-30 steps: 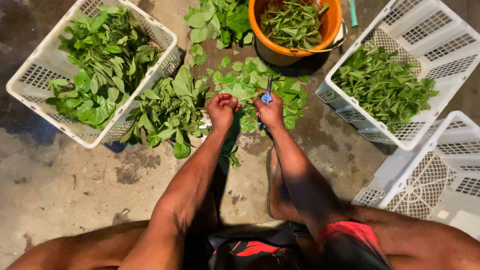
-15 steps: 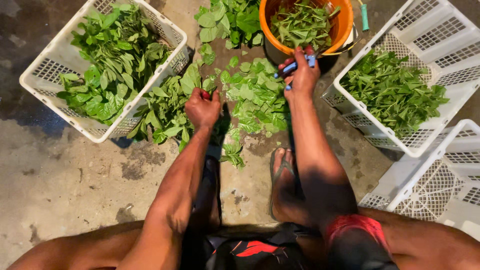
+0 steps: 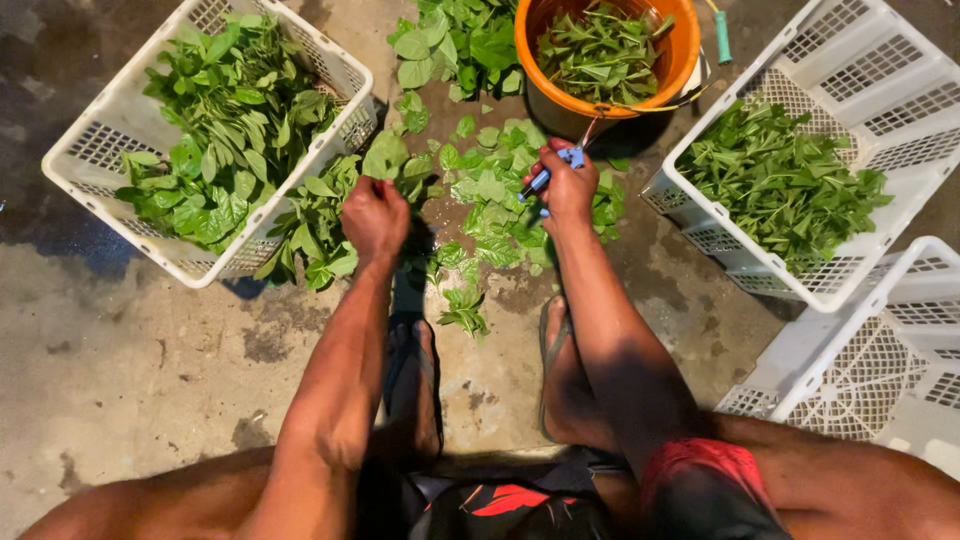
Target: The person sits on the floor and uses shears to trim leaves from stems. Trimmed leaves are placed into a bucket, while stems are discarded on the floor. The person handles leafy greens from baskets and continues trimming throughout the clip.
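Note:
My right hand (image 3: pixel 566 188) grips small blue-handled scissors (image 3: pixel 548 172) just below the rim of an orange bucket (image 3: pixel 682 48) that is full of cut green leaves. My left hand (image 3: pixel 375 218) is curled into a fist over the loose green leaves (image 3: pixel 488 205) heaped on the concrete floor. Whether it grips a stem is hidden by the fingers. A second heap of leafy stems (image 3: pixel 315 225) lies just left of that hand, against a white basket.
A white plastic basket (image 3: pixel 95 150) of leafy stems stands at the left. Another white basket (image 3: pixel 760 270) with smaller leaves is at the right, and beyond it an upturned white crate (image 3: pixel 880 370). My feet in sandals (image 3: pixel 410 370) rest on the floor below the heap.
My right hand went from the leaf heap up to the bucket rim and has come back down a little. My left hand has shifted slightly left, away from the right hand.

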